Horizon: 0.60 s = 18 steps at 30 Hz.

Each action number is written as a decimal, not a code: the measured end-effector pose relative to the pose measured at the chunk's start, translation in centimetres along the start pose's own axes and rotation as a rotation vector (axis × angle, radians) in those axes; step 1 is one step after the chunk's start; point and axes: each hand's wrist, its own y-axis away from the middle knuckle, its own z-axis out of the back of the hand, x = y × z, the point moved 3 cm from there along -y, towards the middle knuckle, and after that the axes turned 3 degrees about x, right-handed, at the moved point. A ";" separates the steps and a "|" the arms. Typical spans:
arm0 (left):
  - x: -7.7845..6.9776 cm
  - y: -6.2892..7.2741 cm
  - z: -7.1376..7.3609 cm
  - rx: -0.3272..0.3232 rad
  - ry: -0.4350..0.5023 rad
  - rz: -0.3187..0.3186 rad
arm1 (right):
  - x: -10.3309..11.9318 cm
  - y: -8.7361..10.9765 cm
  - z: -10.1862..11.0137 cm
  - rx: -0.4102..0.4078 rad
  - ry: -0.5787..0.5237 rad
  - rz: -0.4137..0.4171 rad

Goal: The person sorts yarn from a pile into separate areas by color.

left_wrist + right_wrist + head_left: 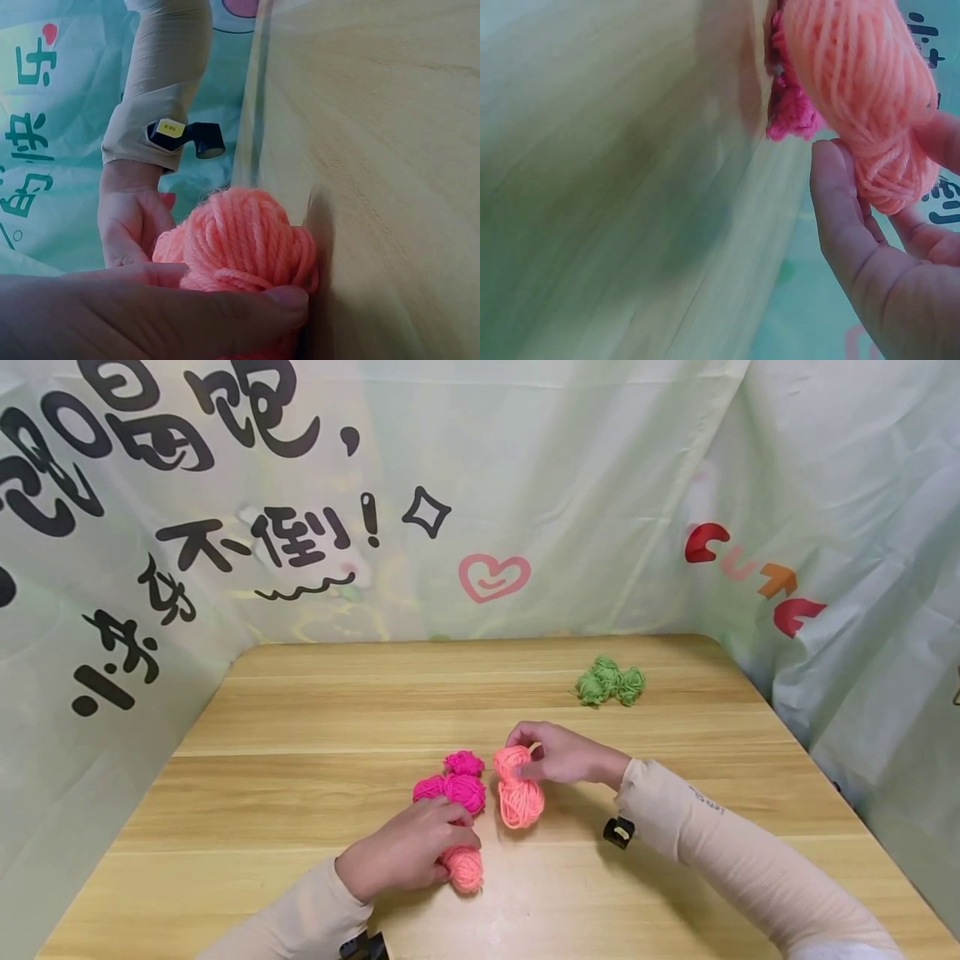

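My left hand (420, 847) grips a coral yarn bundle (465, 870) low over the table's near middle, its thumb lying along the strands in the left wrist view. Part of that bundle is hidden under the fingers. To the right, my right hand (558, 753) pinches a second coral yarn bundle (521, 803) at its narrow waist, between thumb and fingers, as the right wrist view also shows. Just beyond the left hand lies magenta yarn (462, 791) in several lumps, the left fingers overlapping its near edge in the head view.
Green yarn (609, 682) lies in a small clump at the table's back right. The wooden table (315, 718) meets pale printed cloth (585, 510) at its back and sides. Black wrist cameras (618, 832) hang under both sleeves.
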 end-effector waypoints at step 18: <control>-0.1 -0.2 0.1 0.022 -0.008 0.008 | -0.8 -0.8 0.9 -0.044 -0.035 -0.053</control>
